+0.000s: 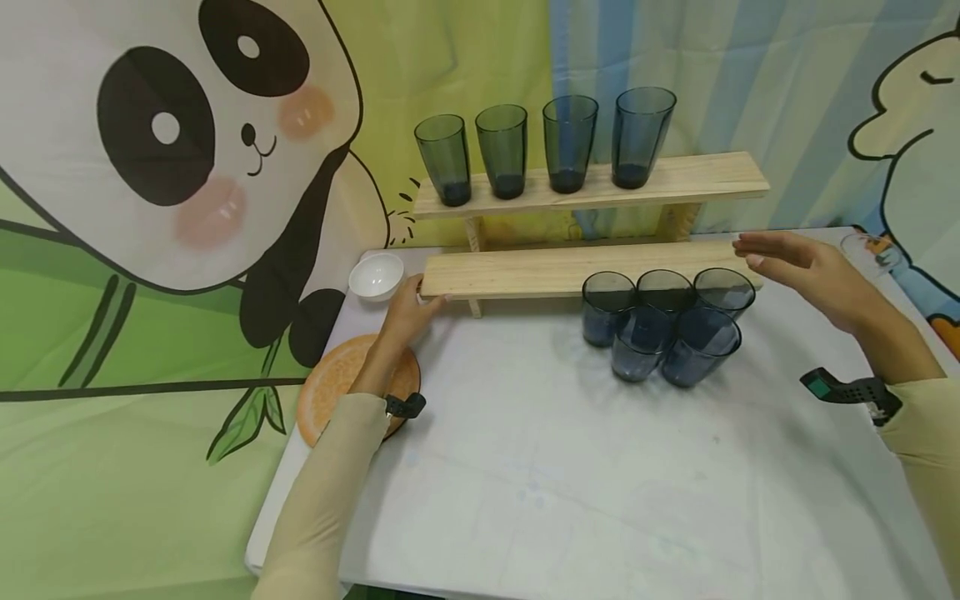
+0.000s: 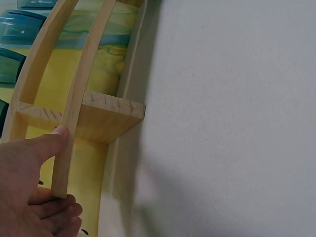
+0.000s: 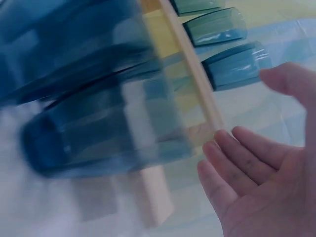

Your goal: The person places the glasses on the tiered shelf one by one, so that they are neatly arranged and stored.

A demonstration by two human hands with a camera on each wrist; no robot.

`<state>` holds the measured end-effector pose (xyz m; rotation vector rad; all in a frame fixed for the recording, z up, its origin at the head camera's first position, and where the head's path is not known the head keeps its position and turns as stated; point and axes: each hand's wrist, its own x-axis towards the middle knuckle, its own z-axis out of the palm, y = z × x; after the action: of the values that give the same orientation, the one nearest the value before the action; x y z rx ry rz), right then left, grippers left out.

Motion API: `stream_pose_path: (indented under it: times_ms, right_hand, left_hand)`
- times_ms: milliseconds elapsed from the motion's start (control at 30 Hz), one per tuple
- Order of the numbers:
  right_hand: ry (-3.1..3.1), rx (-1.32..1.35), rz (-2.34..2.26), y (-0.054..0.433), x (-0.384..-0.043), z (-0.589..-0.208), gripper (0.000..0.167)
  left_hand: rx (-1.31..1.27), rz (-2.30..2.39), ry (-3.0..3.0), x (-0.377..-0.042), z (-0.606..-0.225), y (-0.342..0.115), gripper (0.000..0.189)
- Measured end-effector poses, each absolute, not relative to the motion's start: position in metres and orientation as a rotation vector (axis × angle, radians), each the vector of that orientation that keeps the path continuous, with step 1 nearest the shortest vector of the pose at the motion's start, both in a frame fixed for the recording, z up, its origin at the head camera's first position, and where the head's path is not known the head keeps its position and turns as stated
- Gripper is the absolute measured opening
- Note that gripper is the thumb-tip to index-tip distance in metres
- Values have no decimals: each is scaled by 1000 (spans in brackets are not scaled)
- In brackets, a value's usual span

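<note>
A two-tier wooden shelf [image 1: 510,273] stands at the back of the table. My left hand [image 1: 407,317] grips the left end of its lower board; in the left wrist view the thumb [image 2: 55,140] lies along the board's edge and the fingers curl at its end. Beyond the board's right end hovers my right hand [image 1: 813,279], fingers extended and holding nothing. Several dark blue glasses [image 1: 641,342] cluster in front of the lower board's right part. On the upper board stands a row of several tinted glasses [image 1: 567,146], upright.
A white bowl [image 1: 377,279] sits at the back left corner. Under my left forearm lies an orange-slice round mat [image 1: 330,383]. White cloth covers the table [image 1: 540,475]. A printed curtain with a panda [image 1: 247,150] hangs behind and to the left.
</note>
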<state>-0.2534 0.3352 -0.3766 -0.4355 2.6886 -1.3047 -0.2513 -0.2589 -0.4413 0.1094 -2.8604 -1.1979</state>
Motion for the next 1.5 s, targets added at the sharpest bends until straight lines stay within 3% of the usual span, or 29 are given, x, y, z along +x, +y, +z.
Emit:
stream_pose_path:
  times_ms: [233, 633, 1067, 1500]
  right_hand:
    - [2611, -459, -1331, 344, -236, -401, 57]
    - [2456, -566, -1338, 344, -235, -422, 77]
    - [2407, -632, -1410, 334, -241, -438, 82]
    - [2538, -521, -1411, 335, -232, -443, 79]
  left_hand:
    - [95, -1180, -2863, -252, -441, -258, 77]
    - [104, -1183, -2863, -250, -441, -257, 77]
    - [125, -1198, -2857, -251, -441, -258, 79]
    - [109, -1202, -2843, -252, -443, -258, 78]
